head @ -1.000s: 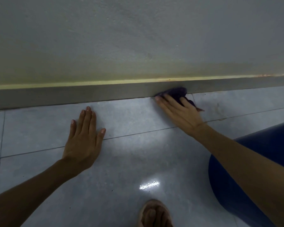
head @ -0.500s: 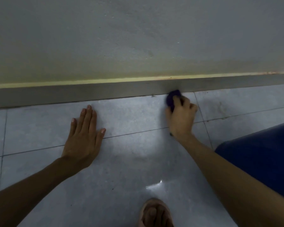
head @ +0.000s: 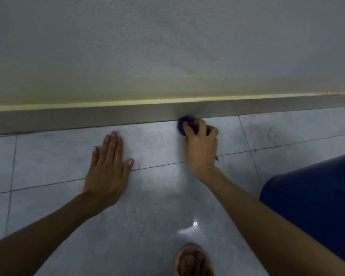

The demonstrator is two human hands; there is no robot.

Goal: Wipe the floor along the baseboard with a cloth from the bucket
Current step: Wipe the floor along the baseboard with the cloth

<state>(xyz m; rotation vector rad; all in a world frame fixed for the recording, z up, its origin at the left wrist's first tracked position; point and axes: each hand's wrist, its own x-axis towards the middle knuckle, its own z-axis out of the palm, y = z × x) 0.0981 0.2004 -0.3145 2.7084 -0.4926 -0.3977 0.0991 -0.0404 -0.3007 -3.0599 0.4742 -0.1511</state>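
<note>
A small purple cloth (head: 184, 124) is bunched up on the floor tile, right against the foot of the grey baseboard (head: 88, 119). My right hand (head: 201, 145) is closed around it, fingers curled over the top, and hides most of the cloth. My left hand (head: 108, 166) lies flat on the light grey tiled floor (head: 161, 206) to the left, palm down, fingers together and pointing at the baseboard. No bucket is in view.
A pale wall (head: 167, 46) rises above the baseboard, with a yellowish strip along its top. My knee in blue trousers (head: 315, 200) fills the right side. A bare foot (head: 193, 259) shows at the bottom edge. Dark smudges mark the tile to the right (head: 267, 132).
My right hand went from lying flat on the spread cloth to gripping it bunched up, and slid left along the baseboard. My left hand stayed put.
</note>
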